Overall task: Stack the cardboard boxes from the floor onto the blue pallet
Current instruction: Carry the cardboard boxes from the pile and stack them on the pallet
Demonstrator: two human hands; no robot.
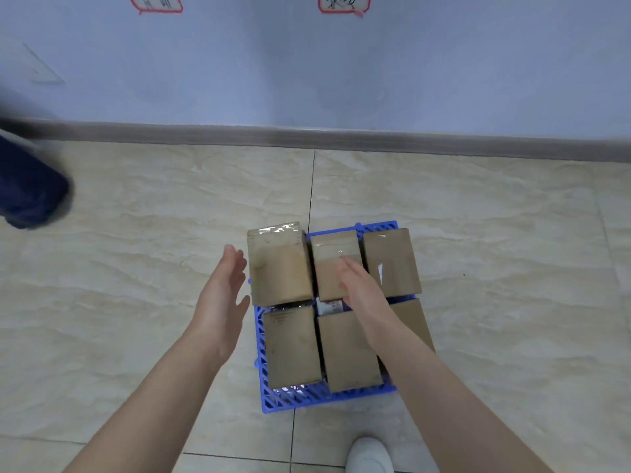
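A blue pallet [293, 397] lies on the tiled floor, covered by several brown cardboard boxes in two rows. The back-left box [278, 264] sits higher than its neighbours and overhangs the pallet's left edge. My left hand [223, 295] hovers open just left of that box, palm facing it, not touching. My right hand [358, 285] is open with straight fingers over the back-middle box [333, 254]; whether it touches is unclear. The front-left box [292, 346] and front-middle box [348, 353] lie flat below my arms.
A wall with a grey skirting board [341, 138] runs behind the pallet. A dark blue object [27, 189] stands at the far left. My white shoe [370, 455] is near the pallet's front edge. Something small with a label [329, 306] shows between the box rows.
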